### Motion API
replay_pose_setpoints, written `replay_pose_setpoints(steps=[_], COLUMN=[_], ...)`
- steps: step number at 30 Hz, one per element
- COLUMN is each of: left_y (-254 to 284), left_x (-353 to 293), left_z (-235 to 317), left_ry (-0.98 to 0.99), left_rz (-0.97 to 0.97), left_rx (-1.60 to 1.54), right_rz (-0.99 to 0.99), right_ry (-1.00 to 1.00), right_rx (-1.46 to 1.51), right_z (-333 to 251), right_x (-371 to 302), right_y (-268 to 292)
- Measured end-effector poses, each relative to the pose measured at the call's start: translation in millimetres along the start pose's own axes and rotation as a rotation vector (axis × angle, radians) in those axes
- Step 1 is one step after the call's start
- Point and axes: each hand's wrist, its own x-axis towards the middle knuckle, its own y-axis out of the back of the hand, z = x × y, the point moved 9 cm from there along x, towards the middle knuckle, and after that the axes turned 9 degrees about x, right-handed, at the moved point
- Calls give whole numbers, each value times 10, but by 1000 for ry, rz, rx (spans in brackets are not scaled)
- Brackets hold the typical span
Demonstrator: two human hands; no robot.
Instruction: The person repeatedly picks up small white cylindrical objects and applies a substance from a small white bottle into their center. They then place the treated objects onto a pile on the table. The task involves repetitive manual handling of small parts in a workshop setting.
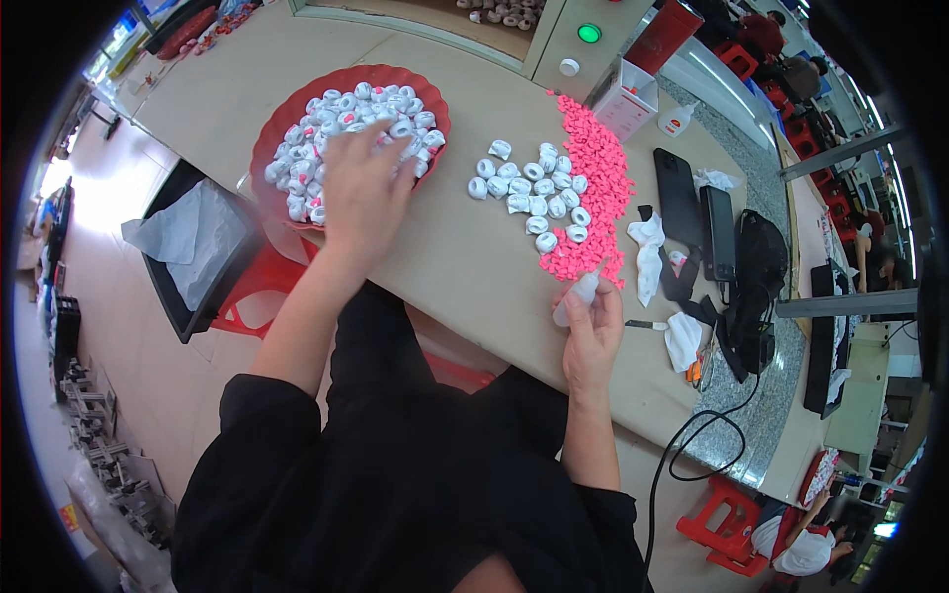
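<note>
My left hand reaches over a red scalloped basin, its fingers spread just above or among the contents. Small white rounded pieces heap up inside, several with pink parts showing. My right hand is closed around a small translucent squeeze bottle, its thin nozzle tilted up towards a spread of tiny bright pink pieces. Between the basin and that spread, more white pieces sit loose on the beige table, some touching the pink ones.
Right of the pink pieces lie a black phone, another dark device, crumpled white tissues and a black bag. A white box stands behind. Left of the table is a black bin over a red stool.
</note>
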Motion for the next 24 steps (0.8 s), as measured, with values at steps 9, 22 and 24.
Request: replay_pose_setpoints(steps=[9, 22, 24], left_y=[-940, -895, -907], left_x=[-381, -992, -1023], left_z=[593, 1183, 1191], left_ry=[-69, 621, 585], left_rz=[-510, -940, -910], left_rx=[-249, -1649, -1602], right_rz=[10, 24, 60], right_ry=[-203, 110, 183], right_rx=[259, 238, 61], right_z=[11, -285, -284], right_x=[-27, 61, -19], right_y=[29, 206, 188])
